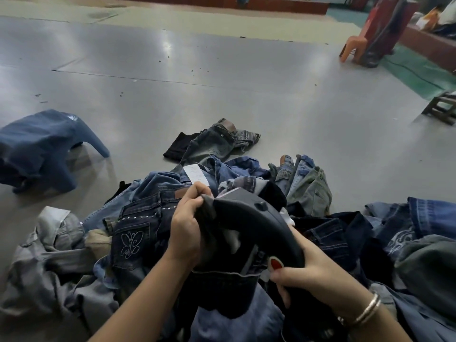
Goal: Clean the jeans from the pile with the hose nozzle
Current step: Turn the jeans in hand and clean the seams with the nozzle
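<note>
Both hands hold the nozzle and dark cloth over the jeans pile.

The right hand (306, 275) is wrapped round the curved black nozzle (259, 218) at lower centre of the frame; the left hand (187, 218) pinches dark cloth (209, 215) against its tip. The pile of jeans (138, 230) fills the bottom of the frame. A blue pair (37, 149) lies apart at left, a grey pair (212, 141) at centre on the floor (222, 70).

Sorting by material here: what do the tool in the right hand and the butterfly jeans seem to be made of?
The hose nozzle looks like matte dark moulded plastic: smooth curved body, raised button, dull sheen. The butterfly jeans look like dark denim: visible seams, pale embroidered butterfly on the pocket, and a row of shiny studs, probably metal.
</note>
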